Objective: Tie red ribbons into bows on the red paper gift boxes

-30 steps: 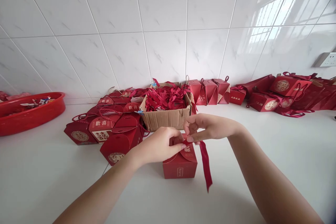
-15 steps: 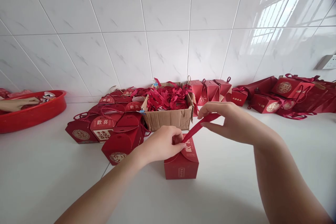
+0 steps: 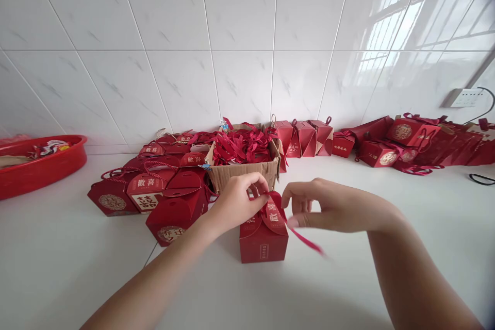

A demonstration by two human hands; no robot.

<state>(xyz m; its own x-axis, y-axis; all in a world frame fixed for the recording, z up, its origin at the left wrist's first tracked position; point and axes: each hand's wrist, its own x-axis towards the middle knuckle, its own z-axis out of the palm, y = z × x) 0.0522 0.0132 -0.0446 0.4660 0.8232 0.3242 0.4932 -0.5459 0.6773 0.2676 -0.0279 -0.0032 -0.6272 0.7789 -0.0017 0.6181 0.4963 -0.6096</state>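
Note:
A small red gift box (image 3: 274, 248) with pale lettering and curved, interlocking top flaps stands upright in front of me. My left hand (image 3: 238, 201) reaches over its left side, thumb and forefinger pinched at the top of the box on a red ribbon (image 3: 308, 242). At the box's right edge, my right hand (image 3: 328, 206) has its fingers curled and its thumb against the same ribbon. The ribbon's loose end trails down to the right past the thumb and is slightly blurred. The fingertips partly hide where the ribbon meets the flaps.
Behind the box stands a cardboard carton (image 3: 243, 172) heaped with red ribbons. Several filled-out red boxes (image 3: 176, 216) crowd the left. More red boxes (image 3: 305, 139) line the tiled wall, with others (image 3: 412, 131) at right. A red basin (image 3: 73, 162) sits far left.
My right hand has come down and left from above the box to its right edge. The ribbon, stretched up between both hands before, now hangs down rightward. The view has shifted slightly right.

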